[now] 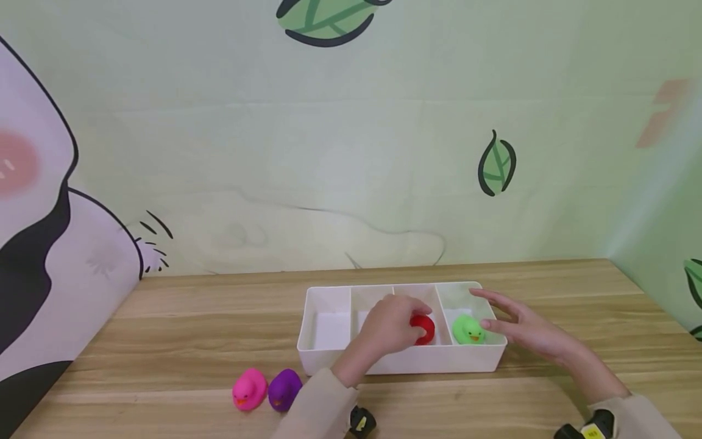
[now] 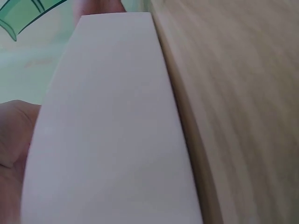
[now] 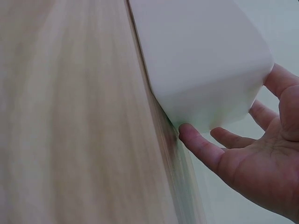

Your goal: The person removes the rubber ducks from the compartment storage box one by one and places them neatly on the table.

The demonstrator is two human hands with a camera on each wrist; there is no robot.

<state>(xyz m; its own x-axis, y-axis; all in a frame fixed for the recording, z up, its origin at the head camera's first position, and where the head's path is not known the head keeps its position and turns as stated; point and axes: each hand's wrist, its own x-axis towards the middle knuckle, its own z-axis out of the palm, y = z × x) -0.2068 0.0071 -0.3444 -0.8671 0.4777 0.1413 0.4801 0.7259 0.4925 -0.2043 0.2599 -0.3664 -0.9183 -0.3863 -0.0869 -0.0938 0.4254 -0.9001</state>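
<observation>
A white box [image 1: 430, 361] with several compartments in a row stands on the wooden table. My left hand [image 1: 388, 323] reaches over its front wall and holds a red toy duck [image 1: 425, 330] in the compartment second from the right; fingers partly hide the duck. A green toy duck [image 1: 468, 330] sits in the rightmost compartment. Around the right end of the box spreads my right hand [image 1: 534, 329], thumb and fingers extended; in the right wrist view its fingertips [image 3: 189, 130] are at the box's end wall. The left wrist view shows mostly the box's front wall [image 2: 107, 121].
A pink toy duck [image 1: 250, 389] and a purple toy duck [image 1: 284, 390] sit side by side on the table [image 1: 181, 341], left of my left forearm and in front of the box. Behind the table rises a wall [image 1: 351, 158] printed with leaves and a cartoon figure.
</observation>
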